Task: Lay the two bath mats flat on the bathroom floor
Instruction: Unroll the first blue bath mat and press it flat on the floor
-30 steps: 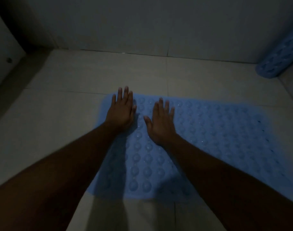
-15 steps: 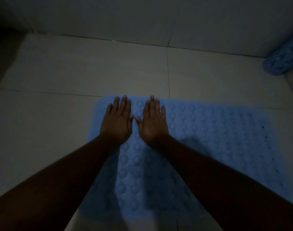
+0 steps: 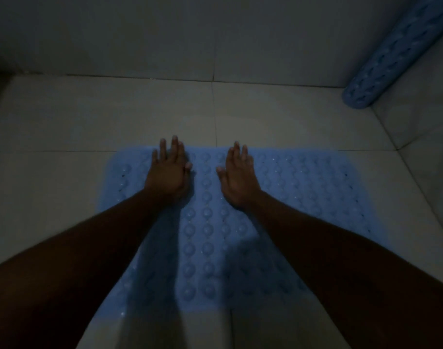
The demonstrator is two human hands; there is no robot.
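A blue bath mat (image 3: 303, 187) with rows of round bumps lies spread flat on the tiled floor in front of me. My left hand (image 3: 169, 172) rests palm down near its far edge, fingers straight and holding nothing. My right hand (image 3: 238, 177) lies flat on the mat a short way to the right, also holding nothing. My forearms cover part of the mat's near half. A second blue mat (image 3: 389, 64) stays rolled up as a tube, leaning in the far right corner.
Pale floor tiles (image 3: 64, 117) stretch to the left and beyond the mat. A tiled wall (image 3: 215, 34) closes off the far side and another wall (image 3: 427, 137) stands at the right. The room is dim.
My hands were side by side near the mat's left part; now they are spread apart, with the right hand further right. The view has shifted so the mat sits more central.
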